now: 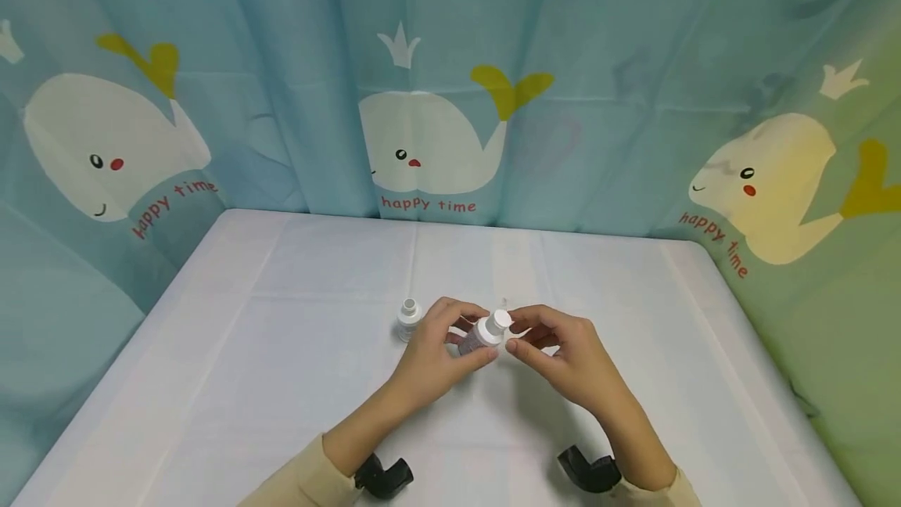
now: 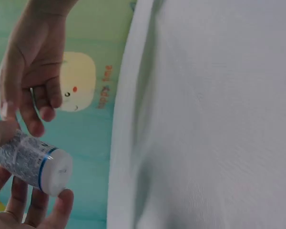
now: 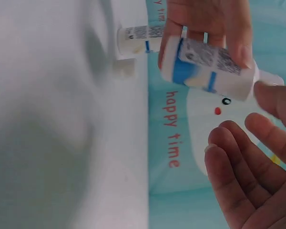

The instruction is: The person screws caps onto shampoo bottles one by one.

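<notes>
White bottle [image 1: 481, 339]: lower centre of head view, tilted, above worktop [image 1: 281, 382]; probably light, stiff, slippery-smooth; best held round its body, not the narrow top [image 1: 500, 321] | left hand [image 1: 434, 354]: gripping that body | right hand [image 1: 566, 354]: fingers loosely parted, gripping nothing, near the top | 2nd bottle [image 1: 408, 322]: upright, left of centre

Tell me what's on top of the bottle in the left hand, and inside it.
A white cap sits on top of the bottle that the left hand holds. The inside is covered, so any contents cannot be seen.
</notes>
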Tool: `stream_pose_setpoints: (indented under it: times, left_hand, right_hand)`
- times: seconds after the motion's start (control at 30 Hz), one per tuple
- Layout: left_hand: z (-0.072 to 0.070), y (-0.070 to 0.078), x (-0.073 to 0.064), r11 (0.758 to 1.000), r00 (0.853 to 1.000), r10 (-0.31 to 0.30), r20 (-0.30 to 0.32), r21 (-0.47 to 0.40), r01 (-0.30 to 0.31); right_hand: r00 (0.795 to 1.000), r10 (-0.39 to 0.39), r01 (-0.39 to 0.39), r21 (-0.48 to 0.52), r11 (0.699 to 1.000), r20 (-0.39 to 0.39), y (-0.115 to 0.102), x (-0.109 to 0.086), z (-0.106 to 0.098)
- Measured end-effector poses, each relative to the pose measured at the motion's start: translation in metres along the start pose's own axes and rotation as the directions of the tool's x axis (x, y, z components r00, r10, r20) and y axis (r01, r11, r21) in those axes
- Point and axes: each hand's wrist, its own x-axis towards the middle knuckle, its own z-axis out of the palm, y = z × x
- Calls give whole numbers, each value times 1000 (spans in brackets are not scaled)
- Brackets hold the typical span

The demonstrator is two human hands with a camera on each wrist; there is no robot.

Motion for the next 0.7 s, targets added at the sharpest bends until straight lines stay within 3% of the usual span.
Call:
stream_pose_setpoints:
  times: [0.1,0.23,0.7]
  left_hand:
    - [3,-2,5,993,997,-70,16,-89,71]
    - [10,-6,14,983,995,-95,43,-154,101]
    - [56,-25,59,969,983,-167,80,-172,179]
  right_hand:
    - [999,43,-43,14,999,4,8,0,4]
    - [996,86,-86,18,996,6,17,2,10]
    - [965,235,-236,2,972,-116,57,0,1]
